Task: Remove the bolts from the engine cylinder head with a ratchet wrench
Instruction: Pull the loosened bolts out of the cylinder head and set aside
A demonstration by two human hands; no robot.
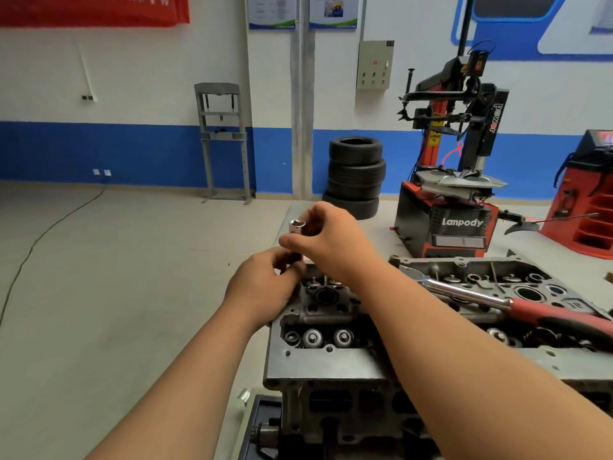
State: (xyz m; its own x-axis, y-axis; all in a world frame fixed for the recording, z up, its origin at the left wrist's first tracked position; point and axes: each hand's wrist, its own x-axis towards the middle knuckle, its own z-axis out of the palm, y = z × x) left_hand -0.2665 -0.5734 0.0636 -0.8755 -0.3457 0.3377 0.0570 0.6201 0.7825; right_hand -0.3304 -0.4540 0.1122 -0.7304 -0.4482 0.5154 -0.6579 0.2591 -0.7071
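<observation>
The grey engine cylinder head (325, 363) lies across the lower right, its valve springs and holes facing up. A ratchet wrench (471, 295) with a chrome shaft and red-black handle rests on top of it, in nobody's grip. Above the head's far left corner my right hand (331, 240) pinches a chrome socket (296, 231), held upright with its open end up. My left hand (265, 287) is just below, its fingers curled around the socket's lower end; what they hold there is hidden.
A red and black tyre changer (444, 224) stands behind the cylinder head, with a stack of tyres (355, 174) to its left. A grey shop press (224, 141) stands by the blue-striped wall. A red machine (590, 200) is at the right edge.
</observation>
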